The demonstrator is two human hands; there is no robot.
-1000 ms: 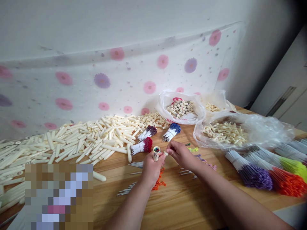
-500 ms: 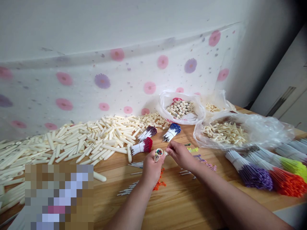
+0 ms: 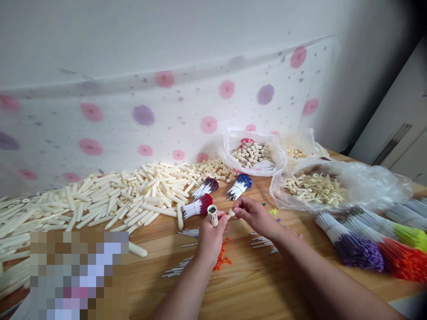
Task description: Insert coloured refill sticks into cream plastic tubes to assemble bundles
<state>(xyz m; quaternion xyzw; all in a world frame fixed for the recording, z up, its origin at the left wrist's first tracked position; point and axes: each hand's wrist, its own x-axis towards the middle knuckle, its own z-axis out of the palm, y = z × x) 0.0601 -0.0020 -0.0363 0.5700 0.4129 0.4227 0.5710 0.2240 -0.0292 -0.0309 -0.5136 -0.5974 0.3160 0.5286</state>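
Observation:
My left hand (image 3: pixel 209 238) is closed round a short cream tube (image 3: pixel 212 214) held upright, with coloured refill tips showing in its open top. Just to its right, my right hand (image 3: pixel 251 215) pinches a small cream piece (image 3: pixel 231 214) close to the tube's mouth. Both hands hover over the wooden table (image 3: pixel 247 284). Under my left wrist lie orange plastic bits (image 3: pixel 221 259) and loose thin refills (image 3: pixel 176 268).
A big heap of cream tubes (image 3: pixel 110 200) covers the left. Bundles of refills with red (image 3: pixel 196 207), dark (image 3: pixel 206 186) and blue (image 3: pixel 239 186) ends lie ahead. Plastic bags of cream parts (image 3: pixel 313 187) (image 3: pixel 252 153) stand right; purple, orange and green refill bundles (image 3: pixel 373 246) lie far right.
The tube in my left hand tilted toward the right hand, then came back upright. Both hands stay close together; the view shifted slightly.

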